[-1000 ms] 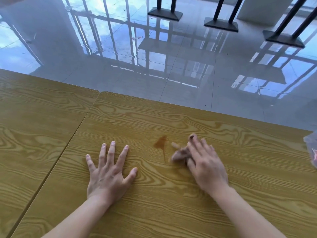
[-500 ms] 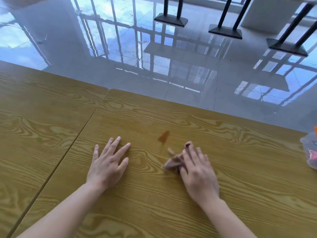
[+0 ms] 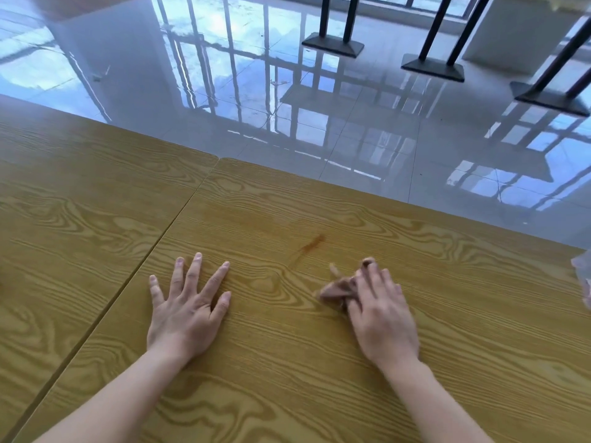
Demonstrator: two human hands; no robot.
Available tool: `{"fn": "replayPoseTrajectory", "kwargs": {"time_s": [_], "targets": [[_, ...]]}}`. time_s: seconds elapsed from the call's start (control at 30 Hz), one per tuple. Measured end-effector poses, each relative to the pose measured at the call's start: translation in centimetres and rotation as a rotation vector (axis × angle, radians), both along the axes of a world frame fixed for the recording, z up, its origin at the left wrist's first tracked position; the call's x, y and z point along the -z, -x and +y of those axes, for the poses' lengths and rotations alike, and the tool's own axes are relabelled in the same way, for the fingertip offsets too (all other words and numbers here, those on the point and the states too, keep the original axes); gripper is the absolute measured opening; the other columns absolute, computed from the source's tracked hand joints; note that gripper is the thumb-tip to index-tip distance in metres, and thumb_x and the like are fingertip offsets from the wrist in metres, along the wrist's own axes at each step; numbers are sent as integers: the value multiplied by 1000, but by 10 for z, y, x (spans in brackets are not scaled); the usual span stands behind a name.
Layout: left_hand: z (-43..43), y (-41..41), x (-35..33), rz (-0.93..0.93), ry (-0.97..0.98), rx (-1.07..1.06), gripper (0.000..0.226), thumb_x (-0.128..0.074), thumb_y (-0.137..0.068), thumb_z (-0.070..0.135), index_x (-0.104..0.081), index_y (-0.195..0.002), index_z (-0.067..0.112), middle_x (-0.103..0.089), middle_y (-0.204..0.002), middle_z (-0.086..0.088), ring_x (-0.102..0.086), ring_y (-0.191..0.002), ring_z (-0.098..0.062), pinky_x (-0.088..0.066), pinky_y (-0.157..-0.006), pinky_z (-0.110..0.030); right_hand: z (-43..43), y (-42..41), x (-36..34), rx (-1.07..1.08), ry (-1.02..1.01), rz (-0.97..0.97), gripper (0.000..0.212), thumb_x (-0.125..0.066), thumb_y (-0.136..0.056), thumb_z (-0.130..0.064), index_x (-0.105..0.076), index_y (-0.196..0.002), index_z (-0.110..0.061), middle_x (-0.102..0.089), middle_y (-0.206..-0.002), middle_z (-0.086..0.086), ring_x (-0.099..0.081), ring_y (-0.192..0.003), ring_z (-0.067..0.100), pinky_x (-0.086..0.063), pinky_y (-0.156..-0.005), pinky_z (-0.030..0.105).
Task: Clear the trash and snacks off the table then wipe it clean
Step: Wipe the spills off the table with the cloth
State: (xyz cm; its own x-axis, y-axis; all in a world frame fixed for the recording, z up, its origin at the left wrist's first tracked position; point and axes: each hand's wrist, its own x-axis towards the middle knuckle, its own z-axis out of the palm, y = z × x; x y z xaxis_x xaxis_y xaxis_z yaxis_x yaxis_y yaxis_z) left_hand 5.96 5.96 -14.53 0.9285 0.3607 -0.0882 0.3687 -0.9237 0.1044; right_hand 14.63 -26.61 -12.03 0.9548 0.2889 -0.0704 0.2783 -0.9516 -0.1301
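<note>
A translucent plastic item [image 3: 583, 276] is cut off at the right edge. The crumpled brown cloth [image 3: 339, 290], blurred and half hidden, is pressed onto the yellow wood-grain table [image 3: 256, 394] under the right hand [image 3: 380, 318], fingers curled over it. The left hand [image 3: 185, 311] is laid flat, fingers spread, holding nothing. A reddish-brown smear [image 3: 311, 244] runs diagonally just beyond the cloth.

Looked like a canteen or cafe hall: two wood-grain tables [image 3: 287, 362] pushed edge to edge, glossy tiled floor [image 3: 367, 148] beyond them, and black pedestal table bases [image 3: 432, 67] farther across that floor.
</note>
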Motion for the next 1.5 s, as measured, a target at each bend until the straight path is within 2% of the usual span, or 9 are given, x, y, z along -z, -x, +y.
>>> {"fn": "replayPoseTrajectory", "kwargs": {"time_s": [0.1,0.27,0.47,0.7,0.97,1.2,1.27,1.4,1.5], "targets": [[-1,1,-2,0,3,5,56,0,-87,73,15,-139,63,15,-162,8,20,-147,-19,13,-114,-60,34,-4,-7,106,-15,30,62,-26,-102,-51,-17,-157,-24,-3,-166,5,-2,-153,26,-6,-124,44],[-2,1,-5,-11,5,10,56,-2,-87,72,14,-140,63,13,-163,6,18,-148,-20,10,-115,-61,38,68,9,-474,-81,20,63,-38,-96,-53,-30,-153,-27,-13,-165,-1,-6,-153,21,-14,-121,44],[-2,1,-5,-35,11,1,56,-6,-88,71,9,-141,64,8,-163,6,15,-148,-19,9,-115,-60,77,-47,-13,-17,-51,84,63,-21,-102,-54,-10,-157,-27,4,-166,3,4,-153,25,-3,-124,45],[0,4,-7,-106,67,-4,50,-24,-95,57,-21,-146,52,-12,-163,4,-1,-150,-19,1,-117,-60,71,71,12,-641,-105,-2,60,-42,-96,-50,-33,-151,-27,-21,-164,-2,-11,-152,21,-13,-121,42],[-3,4,-6,-88,28,-10,56,-11,-92,60,-17,-147,52,-10,-163,5,2,-150,-19,4,-118,-58,95,-94,-12,180,-79,65,62,-21,-103,-52,-16,-157,-22,-3,-166,6,-3,-153,26,-6,-124,46],[-3,4,-10,-74,50,-2,56,-12,-92,59,-18,-147,52,-9,-163,5,2,-150,-19,3,-118,-59,94,9,10,-477,-64,-2,61,-21,-101,-57,-21,-155,-29,-9,-166,-3,-4,-153,19,-10,-124,42],[-3,4,-10,-68,56,-4,56,-13,-92,58,-20,-147,50,-11,-163,4,1,-150,-20,2,-117,-60,64,-9,12,-402,-12,-5,62,-19,-102,-55,-18,-156,-26,-6,-166,-2,-2,-153,19,-12,-124,42],[-6,4,-9,-58,44,2,56,-13,-93,56,-20,-148,48,-11,-163,2,0,-150,-23,1,-117,-61,72,-104,-4,100,3,22,65,-20,-102,-54,-16,-157,-18,-6,-166,8,-6,-152,28,-10,-123,46],[-3,1,-9,-38,44,5,56,-9,-93,57,-15,-148,50,-5,-164,4,5,-150,-21,4,-117,-60,135,-120,-5,67,-46,50,65,-19,-101,-56,-13,-157,-24,-2,-166,7,-2,-152,29,-6,-123,46]]}}
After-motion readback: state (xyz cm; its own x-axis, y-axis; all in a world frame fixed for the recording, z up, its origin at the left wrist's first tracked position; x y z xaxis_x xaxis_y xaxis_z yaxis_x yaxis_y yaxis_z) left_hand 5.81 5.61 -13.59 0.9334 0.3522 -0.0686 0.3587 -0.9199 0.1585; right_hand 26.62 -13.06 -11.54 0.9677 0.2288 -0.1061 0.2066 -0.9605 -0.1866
